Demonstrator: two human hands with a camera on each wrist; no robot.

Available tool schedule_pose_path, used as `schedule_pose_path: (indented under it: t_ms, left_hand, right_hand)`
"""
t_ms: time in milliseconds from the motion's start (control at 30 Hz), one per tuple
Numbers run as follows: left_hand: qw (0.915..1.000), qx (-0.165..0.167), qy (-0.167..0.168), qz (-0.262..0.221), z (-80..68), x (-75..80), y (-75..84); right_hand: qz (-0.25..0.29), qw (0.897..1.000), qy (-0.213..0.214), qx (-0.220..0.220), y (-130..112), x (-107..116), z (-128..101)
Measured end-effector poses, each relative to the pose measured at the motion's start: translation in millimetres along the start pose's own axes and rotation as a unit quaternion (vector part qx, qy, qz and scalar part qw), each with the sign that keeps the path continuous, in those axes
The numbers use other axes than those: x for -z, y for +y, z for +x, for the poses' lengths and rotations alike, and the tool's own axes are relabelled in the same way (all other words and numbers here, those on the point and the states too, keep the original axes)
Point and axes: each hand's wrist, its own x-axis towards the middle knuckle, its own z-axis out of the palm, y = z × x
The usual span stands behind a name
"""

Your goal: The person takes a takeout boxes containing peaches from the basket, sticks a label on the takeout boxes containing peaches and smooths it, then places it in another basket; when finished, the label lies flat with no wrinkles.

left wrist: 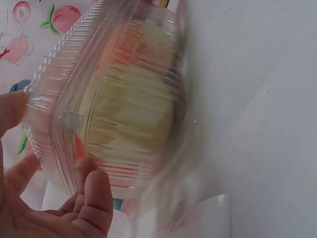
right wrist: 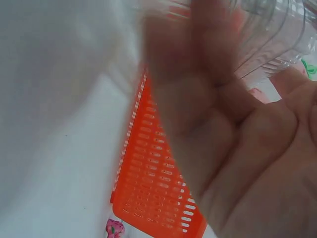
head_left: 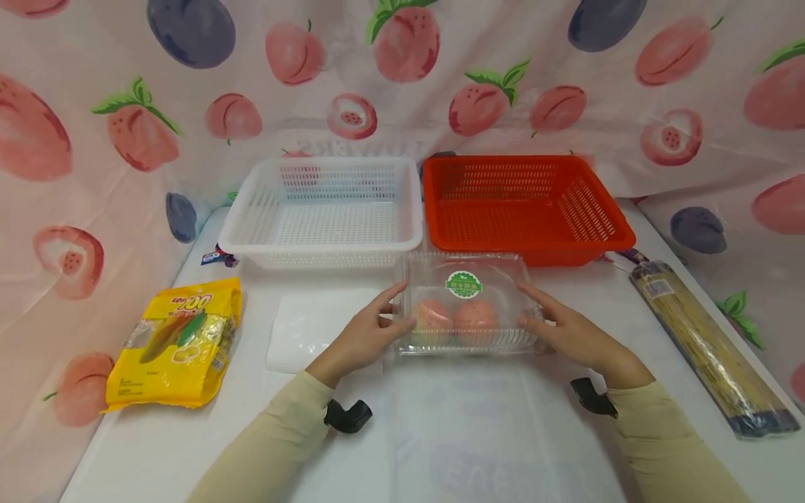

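Note:
A clear plastic clamshell container (head_left: 509, 338) stands in the middle of the table, with a green-and-white sticker (head_left: 463, 285) on its lid. Inside are round pinkish items (head_left: 476, 318); the left wrist view shows a cream-coloured one (left wrist: 126, 106) against the near wall. My left hand (head_left: 367, 332) grips the container's left side, thumb in front and fingers along the edge. On the opposite side, my right hand (head_left: 578, 340) holds the right edge the same way. Blurred fingers (right wrist: 193, 99) of that hand cover much of the container in the right wrist view.
Behind the container stand a white basket (head_left: 321, 249) and a red basket (head_left: 528, 246), side by side. A yellow candy bag (head_left: 179, 342) lies at left, beside a white sheet (head_left: 302, 335). A long noodle pack (head_left: 711, 349) lies at right. Small wrappers (head_left: 219, 257) peek from under the white basket.

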Motion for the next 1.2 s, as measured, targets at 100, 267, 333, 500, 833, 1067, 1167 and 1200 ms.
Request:
schedule_pose_path:
  t_ms: [100,267,333,500,833,1067,1167,1200]
  left_hand:
    - [0.9999,-0.002,0.001,-0.015,-0.9,-1.4,-0.4]
    - [0.9993,-0.008,0.0,-0.037,-1.3,-2.3,-0.6]
    - [0.9992,-0.013,-0.001,-0.039,-0.9,-2.0,-1.1]
    - [0.9991,-0.021,-0.004,-0.035,0.5,-0.5,-1.5]
    - [0.9995,-0.023,-0.021,0.002,-15.1,2.7,3.8]
    - [0.9983,-0.052,-0.024,0.012,-23.7,3.7,20.4]
    - [0.9975,-0.065,-0.024,0.013,-24.5,4.3,31.6]
    - [0.9972,-0.069,-0.022,0.014,-24.1,4.7,35.7]
  right_hand:
    - [0.006,1.0,0.005,-0.005,1,-2,0]
    - [0.008,1.0,0.027,0.0,1,-5,0]
    - [0.009,0.999,0.033,0.001,0,-5,1]
    - [0.018,0.999,0.041,0.0,-1,-4,0]
    - [0.061,0.997,0.033,-0.017,-3,-9,-19]
    - [0.069,0.995,0.069,0.002,-16,-1,-41]
    - [0.066,0.994,0.087,0.022,-20,6,-47]
    - [0.065,0.993,0.092,0.028,-21,8,-49]
